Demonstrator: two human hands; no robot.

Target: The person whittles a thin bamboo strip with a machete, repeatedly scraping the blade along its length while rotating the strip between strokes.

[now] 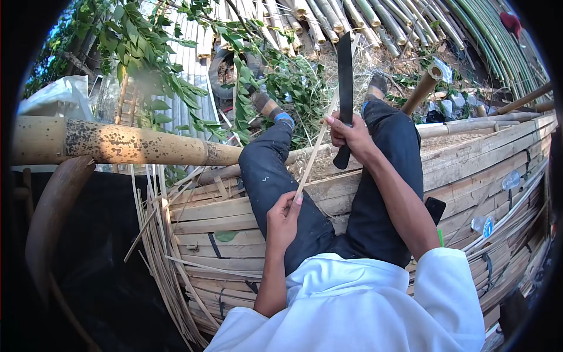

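A thin, pale bamboo strip (311, 161) runs slantwise up from my left hand (284, 222), which pinches its lower end between thumb and fingers above my thigh. My right hand (355, 139) is closed round the handle of a machete (345, 73). The dark, broad blade points upward and away from me. The thumb and fingertips of that same hand also meet the strip, which passes beside the blade and on past it. The strip's far end lies behind the blade's upper part.
I sit on stacked bamboo slats (463, 170). A phone (434, 209) and plastic cups (482, 225) lie at my right. Thick bamboo (135, 142) crosses at left, near hanging thin strips (153, 234). Ahead are leafy branches (138, 44), a tyre (220, 73) and bamboo poles (375, 17).
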